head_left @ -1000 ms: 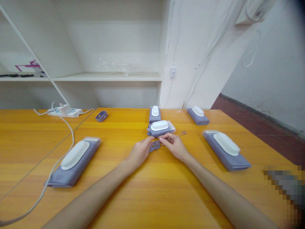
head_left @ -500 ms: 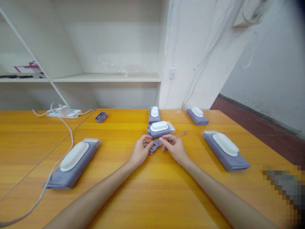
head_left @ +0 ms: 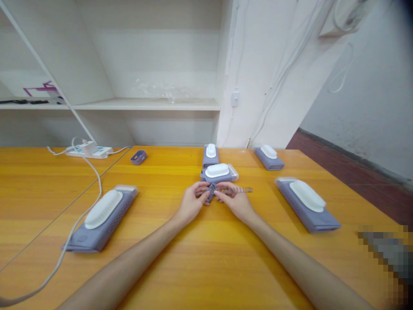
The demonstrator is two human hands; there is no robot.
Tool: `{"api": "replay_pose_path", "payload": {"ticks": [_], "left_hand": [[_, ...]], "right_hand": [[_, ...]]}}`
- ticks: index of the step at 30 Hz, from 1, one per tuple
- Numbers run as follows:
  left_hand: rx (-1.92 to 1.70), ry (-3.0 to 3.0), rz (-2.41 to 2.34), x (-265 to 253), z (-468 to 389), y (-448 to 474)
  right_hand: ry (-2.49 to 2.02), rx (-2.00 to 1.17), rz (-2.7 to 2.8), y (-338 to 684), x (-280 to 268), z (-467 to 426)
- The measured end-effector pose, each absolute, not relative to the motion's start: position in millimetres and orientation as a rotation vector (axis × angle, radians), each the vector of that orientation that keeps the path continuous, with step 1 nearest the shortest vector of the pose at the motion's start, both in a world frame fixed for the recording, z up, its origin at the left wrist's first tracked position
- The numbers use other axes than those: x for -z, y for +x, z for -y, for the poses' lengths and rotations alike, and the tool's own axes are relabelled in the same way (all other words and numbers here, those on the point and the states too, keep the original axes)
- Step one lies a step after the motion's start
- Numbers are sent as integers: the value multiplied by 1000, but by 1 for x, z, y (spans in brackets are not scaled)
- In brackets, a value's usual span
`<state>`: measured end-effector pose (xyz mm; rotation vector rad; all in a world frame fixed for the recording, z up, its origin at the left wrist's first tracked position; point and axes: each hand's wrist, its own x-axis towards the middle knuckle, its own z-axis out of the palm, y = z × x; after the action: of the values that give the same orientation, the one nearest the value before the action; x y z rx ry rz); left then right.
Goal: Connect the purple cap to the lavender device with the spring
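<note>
Between my two hands is a small grey-purple slotted plastic piece (head_left: pixel 212 192), tilted up on edge above the wooden table. My left hand (head_left: pixel 192 200) pinches it from the left with thumb and fingers. From the right, my right hand (head_left: pixel 235 199) is closed, its thumb tip at the piece's edge. A thin metal coil spring (head_left: pixel 243 190) runs through its fingers and sticks out to the right; the spring's near end is hidden by the hand. Just beyond my fingers lies a grey-purple casing with a white bristled oval top (head_left: pixel 217 171).
Similar casings lie at the left (head_left: pixel 103 217), right (head_left: pixel 306 202), far middle (head_left: pixel 210 161) and far right (head_left: pixel 269 159). A small hollow grey-purple part (head_left: pixel 138 157) sits at the back left. A white power strip (head_left: pixel 100 152) has a cable (head_left: pixel 84 215) crossing the table's left side.
The slotted piece has turned from lying flatter to standing steeply between my fingers. The spring has swung from slanting upward to nearly level. Both hands stay close together.
</note>
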<state>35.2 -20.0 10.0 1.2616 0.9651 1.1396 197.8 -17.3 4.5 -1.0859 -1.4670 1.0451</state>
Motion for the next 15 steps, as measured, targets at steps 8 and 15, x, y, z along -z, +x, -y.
{"api": "replay_pose_path", "payload": {"ticks": [8,15], "left_hand": [[-1150,1241,-996,-9,18,34],[-1141,1232,-990,-9,18,34]], "right_hand": [[-1108,-914,1579,201,-9,20],[-1116,-817,1619,201,-10,22]]}}
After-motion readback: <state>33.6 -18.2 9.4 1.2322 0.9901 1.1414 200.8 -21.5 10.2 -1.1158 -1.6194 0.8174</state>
